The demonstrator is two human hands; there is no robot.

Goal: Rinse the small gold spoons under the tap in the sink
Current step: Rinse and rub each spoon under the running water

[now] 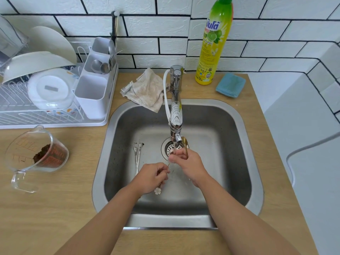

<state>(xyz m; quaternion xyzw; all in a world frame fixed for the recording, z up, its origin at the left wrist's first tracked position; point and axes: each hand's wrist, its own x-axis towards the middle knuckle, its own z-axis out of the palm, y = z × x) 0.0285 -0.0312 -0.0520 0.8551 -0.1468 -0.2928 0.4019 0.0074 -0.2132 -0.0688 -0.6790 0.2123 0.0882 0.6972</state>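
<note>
Water runs from the chrome tap (175, 115) into the steel sink (237, 144). My right hand (185, 161) is under the stream, shut on a small gold spoon (184, 141) whose bowl sticks up beside the spout. My left hand (152, 176) grips a second gold spoon by its thin handle (168, 166); its white flower-shaped end (157, 191) hangs below my fingers, and its bowl is hidden near my right fingers. Two small silver spoons (137, 155) lie on the sink floor to the left of the drain (168, 147).
A dish rack (46, 115) with bowls and a white cutlery holder (92, 96) stands at the left. A glass measuring jug (36, 155) with brown grounds lies tipped on the wooden counter. A beige cloth (147, 89), a yellow-green detergent bottle (213, 45) and a blue sponge (230, 84) sit behind the sink.
</note>
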